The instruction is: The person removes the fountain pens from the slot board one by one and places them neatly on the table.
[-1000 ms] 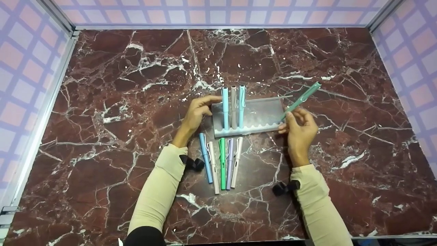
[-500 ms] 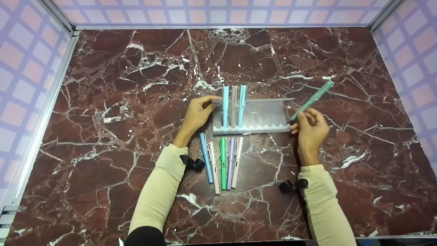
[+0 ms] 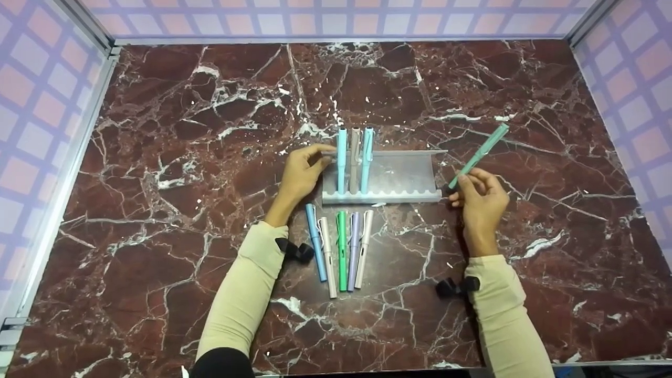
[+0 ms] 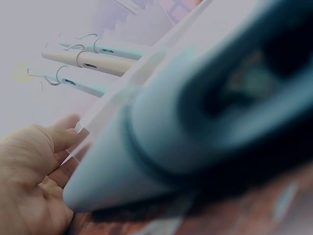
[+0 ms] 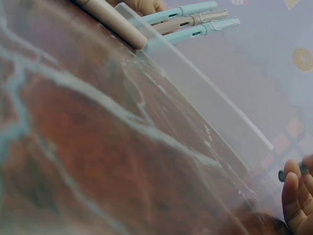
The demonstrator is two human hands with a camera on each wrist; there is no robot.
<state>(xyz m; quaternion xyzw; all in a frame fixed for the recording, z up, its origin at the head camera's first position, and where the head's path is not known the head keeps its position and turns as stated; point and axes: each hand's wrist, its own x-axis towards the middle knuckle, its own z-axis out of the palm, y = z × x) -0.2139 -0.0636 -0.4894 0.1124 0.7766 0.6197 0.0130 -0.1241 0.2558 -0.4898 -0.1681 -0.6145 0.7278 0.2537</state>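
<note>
A clear pen stand (image 3: 401, 173) with a scalloped front rail stands mid-table. Three capped pens lean in its left slots: a light blue pen (image 3: 342, 163), a taupe pen (image 3: 354, 170) and another light blue pen (image 3: 366, 168). My left hand (image 3: 302, 170) grips the stand's left end; the left wrist view has its thumb and fingers (image 4: 63, 139) at the clear edge. Off the stand's right end, my right hand (image 3: 484, 202) pinches a muted green pen (image 3: 482, 152) near its lower end, tilted up to the right. Only that pen's tip shows in the right wrist view.
In front of the stand lie several loose pens: a blue pen (image 3: 316, 247), a beige pen (image 3: 329, 262), a bright green pen (image 3: 343, 252), a purple pen (image 3: 353, 252) and another beige pen (image 3: 364, 249). Patterned walls (image 3: 336, 21) border the marbled table (image 3: 210, 131).
My right hand has moved right with the muted green pen, away from the stand's end. The stand has turned straighter and lately shifted slightly left with my left hand. The loose pens stay put.
</note>
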